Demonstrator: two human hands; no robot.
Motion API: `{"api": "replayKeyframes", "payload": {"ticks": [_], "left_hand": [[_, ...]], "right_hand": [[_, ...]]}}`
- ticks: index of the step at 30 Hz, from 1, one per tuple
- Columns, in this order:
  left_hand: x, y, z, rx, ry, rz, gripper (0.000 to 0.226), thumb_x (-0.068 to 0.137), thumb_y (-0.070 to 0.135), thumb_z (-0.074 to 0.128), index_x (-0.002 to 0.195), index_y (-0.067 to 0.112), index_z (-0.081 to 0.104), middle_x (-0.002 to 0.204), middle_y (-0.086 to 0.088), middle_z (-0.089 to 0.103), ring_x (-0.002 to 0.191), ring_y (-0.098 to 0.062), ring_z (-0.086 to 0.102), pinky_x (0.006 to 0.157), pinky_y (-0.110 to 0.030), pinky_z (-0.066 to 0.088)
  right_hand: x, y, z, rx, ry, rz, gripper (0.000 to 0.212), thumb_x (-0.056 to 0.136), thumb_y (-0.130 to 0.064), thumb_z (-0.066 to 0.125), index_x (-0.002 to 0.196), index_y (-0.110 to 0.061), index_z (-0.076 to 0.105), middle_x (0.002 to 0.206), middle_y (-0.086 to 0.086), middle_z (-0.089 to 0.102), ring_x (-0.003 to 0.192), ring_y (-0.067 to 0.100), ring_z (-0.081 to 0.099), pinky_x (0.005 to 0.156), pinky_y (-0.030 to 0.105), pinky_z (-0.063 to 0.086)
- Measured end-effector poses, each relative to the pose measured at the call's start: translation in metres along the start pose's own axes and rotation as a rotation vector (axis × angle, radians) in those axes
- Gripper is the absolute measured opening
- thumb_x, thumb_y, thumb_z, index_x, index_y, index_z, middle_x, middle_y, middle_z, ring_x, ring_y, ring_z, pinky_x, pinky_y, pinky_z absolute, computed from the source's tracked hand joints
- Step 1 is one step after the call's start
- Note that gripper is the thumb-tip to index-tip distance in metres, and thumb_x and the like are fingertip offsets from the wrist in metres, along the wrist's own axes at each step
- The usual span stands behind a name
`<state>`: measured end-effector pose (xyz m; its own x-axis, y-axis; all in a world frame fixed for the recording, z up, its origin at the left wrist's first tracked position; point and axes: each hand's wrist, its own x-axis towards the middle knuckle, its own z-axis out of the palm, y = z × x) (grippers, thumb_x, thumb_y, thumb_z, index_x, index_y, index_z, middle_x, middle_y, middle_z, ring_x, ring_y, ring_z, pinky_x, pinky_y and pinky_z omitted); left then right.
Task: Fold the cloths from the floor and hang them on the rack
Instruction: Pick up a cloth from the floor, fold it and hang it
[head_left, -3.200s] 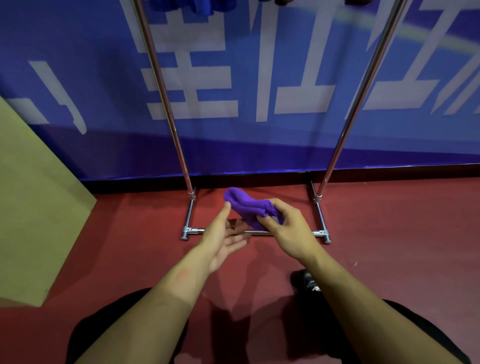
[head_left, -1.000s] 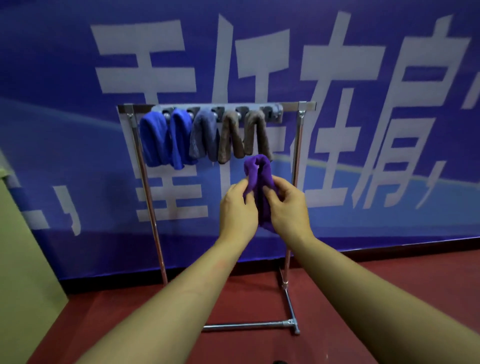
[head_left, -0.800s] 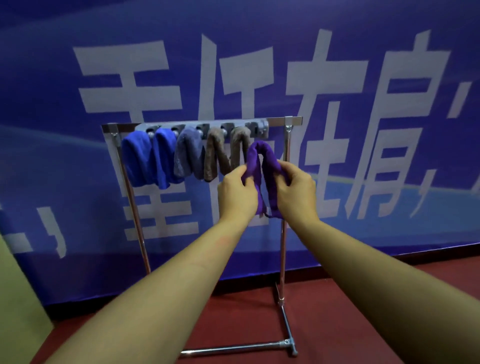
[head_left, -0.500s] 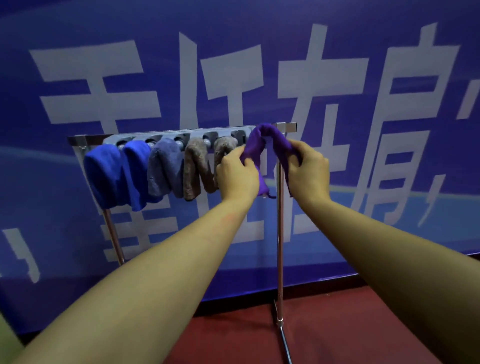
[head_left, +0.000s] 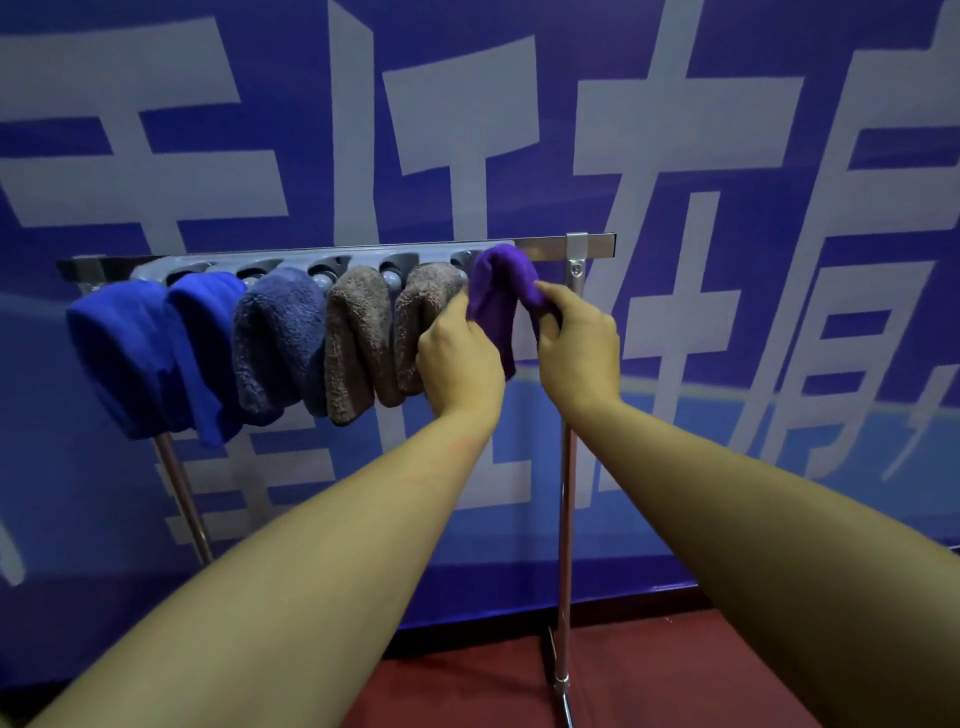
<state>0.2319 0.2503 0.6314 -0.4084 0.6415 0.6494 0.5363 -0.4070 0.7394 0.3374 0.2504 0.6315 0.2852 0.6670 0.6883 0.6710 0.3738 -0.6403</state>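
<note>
Folded purple fleece cloth (head_left: 497, 301) draped over top bar of chrome metal rack (head_left: 576, 248), rightmost slot, beside brown terry cloth (head_left: 423, 317). Left hand (head_left: 460, 358) pinches cloth's left hanging side, right hand (head_left: 579, 348) grips its right side; hands close, cloth between. Judgement: cloth light, soft, limp, not fragile, grippy pile. Best hold both hanging ends, tug even so fold stays centred.
</note>
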Motion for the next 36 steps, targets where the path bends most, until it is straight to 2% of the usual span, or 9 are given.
{"api": "replayKeyframes", "payload": {"ticks": [4,8,10,14,18,25,29,32,36], "left_hand": [[-0.003,-0.013,0.001,-0.061,0.073,0.009,0.048,0.09,-0.006,0.044,0.124,0.021,0.065,0.109,-0.009,0.073,0.099,-0.035,0.065,0.078,-0.036,0.044],[0.003,-0.013,-0.01,-0.033,0.029,0.199,0.032,0.078,-0.014,0.039,0.087,0.011,0.056,0.089,-0.001,0.064,0.08,-0.032,0.059,0.068,-0.043,0.044],[0.008,-0.011,-0.012,0.007,0.005,0.277,0.035,0.074,-0.013,0.043,0.078,0.012,0.067,0.106,-0.001,0.07,0.09,-0.028,0.063,0.072,-0.037,0.05],[0.015,0.002,-0.013,0.167,-0.031,0.255,0.048,0.085,-0.012,0.045,0.116,0.014,0.071,0.134,0.0,0.062,0.109,-0.031,0.06,0.082,-0.037,0.048],[0.02,0.015,-0.017,0.279,-0.082,0.236,0.047,0.087,-0.01,0.048,0.126,0.013,0.062,0.149,0.003,0.047,0.122,-0.024,0.049,0.09,-0.033,0.045],[0.005,-0.007,-0.023,0.374,-0.287,0.228,0.036,0.081,-0.011,0.054,0.103,0.013,0.069,0.129,-0.003,0.055,0.11,-0.03,0.052,0.079,-0.041,0.047],[-0.006,-0.011,-0.029,0.244,-0.212,0.21,0.03,0.081,-0.013,0.045,0.091,0.015,0.049,0.1,-0.006,0.059,0.084,-0.036,0.056,0.063,-0.039,0.036],[-0.019,-0.01,-0.03,0.138,-0.166,0.124,0.03,0.089,-0.005,0.046,0.1,0.021,0.036,0.09,-0.009,0.065,0.078,-0.039,0.06,0.06,-0.038,0.034],[-0.029,-0.019,-0.025,0.105,-0.234,0.06,0.03,0.092,0.006,0.053,0.118,0.02,0.053,0.098,-0.011,0.072,0.088,-0.036,0.066,0.068,-0.042,0.05]], "right_hand": [[-0.007,0.014,0.002,0.002,-0.024,-0.012,0.038,0.102,-0.011,0.048,0.135,-0.025,0.062,0.104,0.007,0.073,0.087,0.019,0.065,0.078,0.031,0.058],[0.004,0.008,-0.005,0.035,0.004,-0.02,0.038,0.103,-0.011,0.048,0.137,-0.021,0.06,0.112,0.006,0.073,0.095,0.017,0.065,0.083,0.027,0.055],[0.01,0.002,-0.008,0.023,0.008,-0.037,0.038,0.103,-0.011,0.049,0.138,-0.021,0.059,0.115,0.007,0.072,0.098,0.018,0.066,0.083,0.024,0.052],[0.016,-0.009,-0.016,0.032,0.027,-0.063,0.039,0.102,-0.008,0.049,0.138,-0.019,0.059,0.117,0.007,0.072,0.103,0.019,0.067,0.087,0.023,0.052],[0.02,-0.015,-0.027,0.028,0.041,-0.072,0.039,0.102,-0.009,0.048,0.138,-0.021,0.06,0.116,0.005,0.072,0.102,0.018,0.067,0.088,0.024,0.053],[0.001,-0.006,-0.025,-0.058,-0.085,0.001,0.037,0.103,-0.012,0.046,0.136,-0.02,0.06,0.114,0.007,0.072,0.101,0.023,0.067,0.091,0.039,0.058],[-0.014,0.0,-0.02,-0.048,-0.144,0.034,0.037,0.103,-0.01,0.046,0.134,-0.022,0.061,0.106,0.005,0.071,0.087,0.017,0.062,0.074,0.024,0.054],[-0.026,0.003,-0.016,-0.043,-0.186,0.062,0.032,0.101,-0.01,0.048,0.126,-0.021,0.066,0.101,0.004,0.072,0.087,0.021,0.065,0.071,0.031,0.059],[-0.038,0.006,-0.016,-0.025,-0.207,0.063,0.026,0.1,-0.015,0.053,0.121,-0.019,0.067,0.099,0.001,0.074,0.087,0.018,0.065,0.079,0.034,0.056]]}}
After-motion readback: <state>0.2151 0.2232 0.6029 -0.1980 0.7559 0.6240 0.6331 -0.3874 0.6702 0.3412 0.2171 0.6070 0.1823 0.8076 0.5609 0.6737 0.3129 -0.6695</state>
